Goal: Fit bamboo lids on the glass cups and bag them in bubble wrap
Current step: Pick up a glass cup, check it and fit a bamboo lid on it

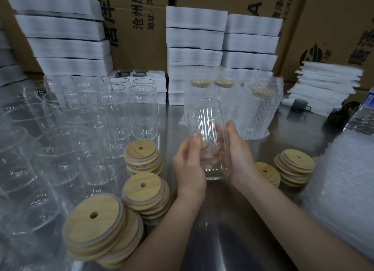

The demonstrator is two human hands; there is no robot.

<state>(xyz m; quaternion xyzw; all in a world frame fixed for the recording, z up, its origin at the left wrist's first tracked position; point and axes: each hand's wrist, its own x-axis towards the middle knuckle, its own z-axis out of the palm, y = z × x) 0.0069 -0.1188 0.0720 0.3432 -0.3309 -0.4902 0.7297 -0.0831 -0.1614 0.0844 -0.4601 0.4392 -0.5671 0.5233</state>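
– Steel tabletop (228, 226), dull grey and reflective, across the whole width. What stands at its left?
– Clear empty glass cups (66, 133), crowded in rows, mouths up. Just beside them, toward the middle, are three stacks of bamboo lids (144, 187). Each top lid has a small round hole.
– And in the middle?
– One held cup (208, 129), with no lid on it, is above the table, upright and leaning a little away. The left hand (189, 165) grips its lower left side, thumb laid on the near face. Its fingers curl round the back and show through the glass. The right hand (238, 159) clasps the other side the same way, thumb up along the wall.
– Behind that?
– Wrapped cups (238, 100) with lids on, in bubble wrap, stand close together on the steel. Further right are two more lid stacks (294, 163), then a heap of bubble wrap bags (340, 179) at the table's edge.
– The room?
– White foam blocks (66, 36) are piled against brown cardboard cartons (139, 38) printed in black characters. Loose foam sheets (325, 84) lie far right. In front of them is a small dark mug (300, 106), I think; it is blurred.
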